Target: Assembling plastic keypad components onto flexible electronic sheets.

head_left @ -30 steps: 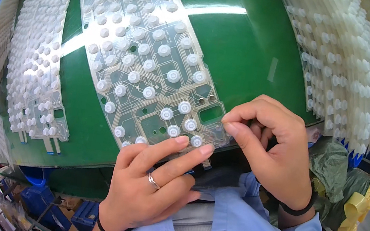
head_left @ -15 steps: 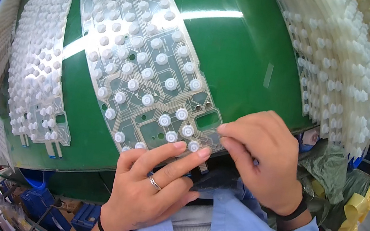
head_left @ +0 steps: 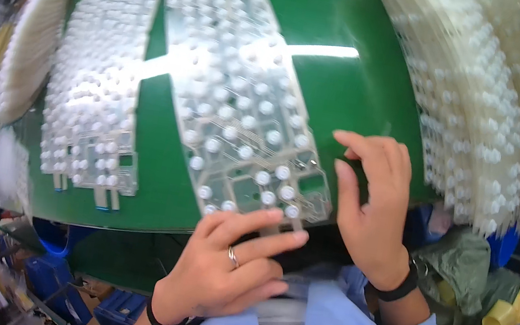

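Note:
A clear keyboard membrane sheet [head_left: 255,151] with rows of white rubber domes and printed traces lies on the green table, its near end at the table's front edge. My left hand [head_left: 233,267], wearing a ring, rests at that near edge; its index and middle fingers stretch across the lowest domes. My right hand [head_left: 372,204] hovers just off the sheet's lower right corner, thumb and forefinger apart with nothing between them. To the left, a second group of domed membrane sheets [head_left: 99,82] lies with short ribbon tails pointing toward me.
Dense stacks of domed sheets [head_left: 468,114] cover the table's right side. Another curved stack [head_left: 34,45] stands at the far left. The green table [head_left: 364,104] ends just before my body. Below it are blue crates [head_left: 117,310], a dark green plastic bag [head_left: 457,269] and yellow material [head_left: 503,323].
My right hand has come away from the sheet's corner, and its pinched thumb and forefinger have parted. My left hand stays at the near edge. The whole view has shifted slightly.

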Available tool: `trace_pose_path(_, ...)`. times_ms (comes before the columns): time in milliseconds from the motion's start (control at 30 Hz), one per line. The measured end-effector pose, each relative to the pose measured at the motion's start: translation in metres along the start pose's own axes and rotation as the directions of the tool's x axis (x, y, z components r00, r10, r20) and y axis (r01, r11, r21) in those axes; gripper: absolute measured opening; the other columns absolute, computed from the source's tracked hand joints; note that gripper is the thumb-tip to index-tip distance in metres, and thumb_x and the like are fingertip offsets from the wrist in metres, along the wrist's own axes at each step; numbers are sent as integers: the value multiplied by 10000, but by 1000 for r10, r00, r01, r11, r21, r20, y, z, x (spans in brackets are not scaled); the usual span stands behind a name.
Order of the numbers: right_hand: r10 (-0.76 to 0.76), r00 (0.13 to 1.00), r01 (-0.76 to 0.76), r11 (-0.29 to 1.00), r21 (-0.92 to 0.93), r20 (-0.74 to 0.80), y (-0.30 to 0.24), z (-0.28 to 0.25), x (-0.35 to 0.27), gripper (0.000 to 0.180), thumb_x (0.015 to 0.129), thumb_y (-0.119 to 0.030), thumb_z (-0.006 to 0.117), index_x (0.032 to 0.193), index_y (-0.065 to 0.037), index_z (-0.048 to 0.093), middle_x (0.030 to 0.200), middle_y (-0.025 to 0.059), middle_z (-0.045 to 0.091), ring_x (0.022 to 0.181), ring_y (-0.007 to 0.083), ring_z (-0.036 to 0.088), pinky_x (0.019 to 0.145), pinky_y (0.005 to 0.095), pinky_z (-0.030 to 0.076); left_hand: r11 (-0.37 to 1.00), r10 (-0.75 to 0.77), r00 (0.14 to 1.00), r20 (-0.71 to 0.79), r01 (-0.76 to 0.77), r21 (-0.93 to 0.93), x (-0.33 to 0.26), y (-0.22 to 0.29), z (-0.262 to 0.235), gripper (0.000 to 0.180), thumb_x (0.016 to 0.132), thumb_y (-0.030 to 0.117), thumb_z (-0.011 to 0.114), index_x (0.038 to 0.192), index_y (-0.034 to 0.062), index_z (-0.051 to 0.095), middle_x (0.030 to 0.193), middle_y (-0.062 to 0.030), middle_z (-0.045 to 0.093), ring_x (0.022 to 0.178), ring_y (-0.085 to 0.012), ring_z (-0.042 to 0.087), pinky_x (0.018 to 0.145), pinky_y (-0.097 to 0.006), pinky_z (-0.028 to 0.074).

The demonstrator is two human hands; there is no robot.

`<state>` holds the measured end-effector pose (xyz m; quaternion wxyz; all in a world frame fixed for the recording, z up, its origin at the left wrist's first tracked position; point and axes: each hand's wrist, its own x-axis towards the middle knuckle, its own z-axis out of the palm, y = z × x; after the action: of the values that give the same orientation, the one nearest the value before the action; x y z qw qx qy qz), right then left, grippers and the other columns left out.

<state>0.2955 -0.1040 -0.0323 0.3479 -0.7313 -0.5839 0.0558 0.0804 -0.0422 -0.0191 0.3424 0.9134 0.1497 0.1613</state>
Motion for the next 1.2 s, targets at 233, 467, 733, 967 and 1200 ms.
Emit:
trace_pose_path(233,-87,995,76,976,203,43,-34,-6,-13,274,812,-19,666,1086,-37,655,1060,123,603,1015,317,561,882,423,430,981,-188,961,-202,172,-93,-46,-8,-65,186,771,252,758,726,102,657,1114,-65,730,1077,-296,649,861,-408,457)
trace_pose_path(467,-11,1000,13,998,-60,30,-11,-18,-2,222,810,-77,707,1029,-54,682,1008,83,594,1001,287,543,852,396,409,996,-92,995,-39,92,-22,-8,0,-50,264,812,290,707,697,61,642,1281,-130,649,1347,-396,413,1082,-455,338)
trace_pose_path(733,11,999,-9,998,-61,40,-19,-9,5,164,808,-68,702,966,-73,660,936,68,588,930,277,559,801,392,417,1000,6,999,53,-5,-11,37,-18,-15,193,810,226,727,777,62,631,1454,-161,498,1400,-405,364,1108,-515,288)
trace_pose_path(967,137,981,-135,991,-23,136,-21,-6,19,92,826,-58,678,864,-74,596,839,72,574,835,288,569,741,399,399,1000,-21,999,40,21,1,36,-18,-13,205,818,245,720,780,68,626,1468,-208,463,1398,-393,375,1109,-500,284)
trace_pose_path(1200,-112,925,127,992,-17,363,-27,-20,20,190,763,1,646,910,-29,531,918,143,535,812,337,542,726,412,405,999,-34,999,8,34,18,36,-18,-6,209,795,248,739,780,77,620,1472,-203,461,1392,-384,392,1105,-488,287)
